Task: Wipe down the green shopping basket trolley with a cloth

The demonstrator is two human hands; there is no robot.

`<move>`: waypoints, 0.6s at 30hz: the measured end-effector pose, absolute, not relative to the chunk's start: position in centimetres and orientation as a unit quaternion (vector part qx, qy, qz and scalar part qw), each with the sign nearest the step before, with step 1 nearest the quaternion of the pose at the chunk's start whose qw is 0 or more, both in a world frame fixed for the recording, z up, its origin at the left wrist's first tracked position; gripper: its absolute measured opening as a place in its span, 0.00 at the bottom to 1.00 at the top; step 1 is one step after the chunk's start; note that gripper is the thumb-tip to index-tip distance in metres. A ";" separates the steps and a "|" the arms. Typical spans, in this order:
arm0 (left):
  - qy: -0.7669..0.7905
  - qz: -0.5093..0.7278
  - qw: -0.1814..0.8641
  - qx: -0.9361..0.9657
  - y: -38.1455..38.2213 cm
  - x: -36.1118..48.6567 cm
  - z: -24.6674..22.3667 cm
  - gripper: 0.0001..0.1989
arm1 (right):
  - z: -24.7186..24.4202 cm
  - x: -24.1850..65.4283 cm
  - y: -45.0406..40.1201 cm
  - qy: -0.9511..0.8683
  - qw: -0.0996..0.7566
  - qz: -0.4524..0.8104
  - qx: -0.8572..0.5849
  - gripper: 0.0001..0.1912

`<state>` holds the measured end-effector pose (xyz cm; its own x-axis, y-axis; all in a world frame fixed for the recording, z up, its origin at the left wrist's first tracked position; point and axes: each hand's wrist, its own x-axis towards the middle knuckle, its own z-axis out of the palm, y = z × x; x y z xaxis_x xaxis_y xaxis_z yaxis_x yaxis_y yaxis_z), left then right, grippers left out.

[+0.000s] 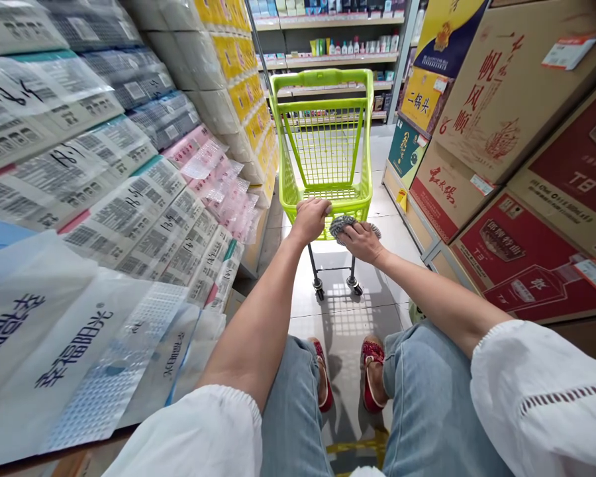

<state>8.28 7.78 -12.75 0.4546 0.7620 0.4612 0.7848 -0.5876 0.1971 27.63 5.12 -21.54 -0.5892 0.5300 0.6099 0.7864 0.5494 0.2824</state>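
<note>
A lime-green plastic shopping cart (328,106) with a grid basket stands in the aisle before my knees. My left hand (310,220) is closed round the near rim of its basket, the fingers curled over the edge. Just to the right, my right hand (362,240) grips a bunched grey-and-white striped cloth (342,226). The cloth is up against the near rim at its right part; part of it sticks out past my fingers. Beneath the basket, dark metal legs end in small black casters (353,285) on the tiles.
Stacked plastic-wrapped packs (104,179) rise close on the left, with yellow-and-white packages (248,86) behind them. Printed cartons (519,245) line the right side. Shelves of bottles (352,48) stand beyond the cart. My red shoes (372,371) rest on the tiled floor.
</note>
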 end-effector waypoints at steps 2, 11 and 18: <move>-0.453 -0.259 0.022 -0.853 7.7 8.3 -12.7 0.13 | -21.9 28.3 5.1 -0.858 0.228 -0.269 -0.374 0.16; -0.431 -0.232 0.046 -0.871 7.3 6.7 -12.4 0.16 | -21.4 28.8 5.2 -0.845 0.248 -0.309 -0.359 0.21; -0.484 -0.228 0.078 -0.841 7.6 4.1 -12.8 0.14 | -18.5 26.3 5.2 -0.822 0.286 -0.298 -0.392 0.16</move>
<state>4.09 7.59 -12.78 0.4281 0.7789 0.4584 0.8496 -0.5198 0.0898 26.30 5.23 -18.55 -0.5285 0.4743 0.7040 0.8153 0.5147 0.2653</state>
